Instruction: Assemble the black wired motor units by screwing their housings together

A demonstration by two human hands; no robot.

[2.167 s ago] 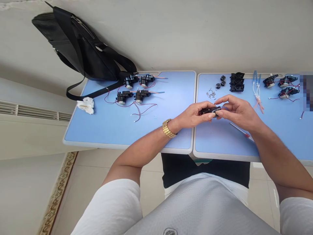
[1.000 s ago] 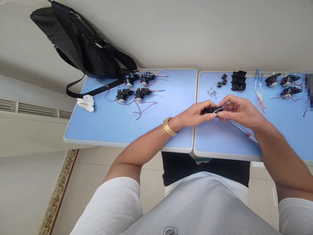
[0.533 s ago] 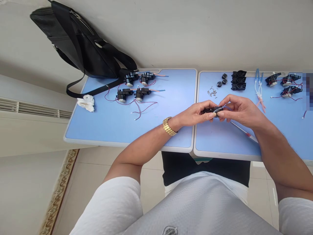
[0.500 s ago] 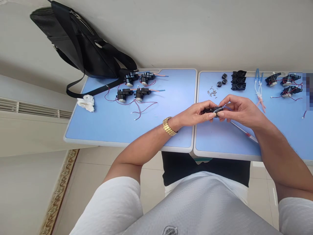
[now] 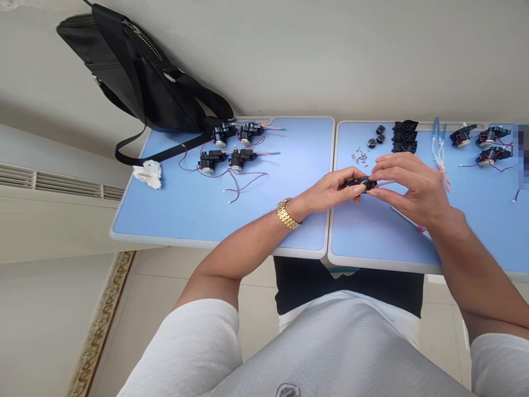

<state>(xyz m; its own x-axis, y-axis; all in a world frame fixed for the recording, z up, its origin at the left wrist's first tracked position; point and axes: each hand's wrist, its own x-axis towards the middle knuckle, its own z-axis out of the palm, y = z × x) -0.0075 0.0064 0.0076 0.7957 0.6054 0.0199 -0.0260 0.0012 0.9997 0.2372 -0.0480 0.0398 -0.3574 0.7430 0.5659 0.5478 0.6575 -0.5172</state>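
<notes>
A small black plastic part is pinched between both hands above the right blue table. My left hand, with a gold watch at the wrist, grips its left end with curled fingers. Fingertips of my right hand press on its right end, where a thin pinkish tube sticks out. A thin screwdriver lies on the table just under my right wrist. A scatter of tiny screws lies a little beyond the hands.
Several wired black motor units lie on the left blue table, near a black bag and a crumpled tissue. At the far right edge sit stacked black housings, round caps, clear tubes and more wired units.
My right hand has rolled over the part, its fingers now reaching across from above. The left hand keeps its grip in the same place. The view has shifted slightly.
</notes>
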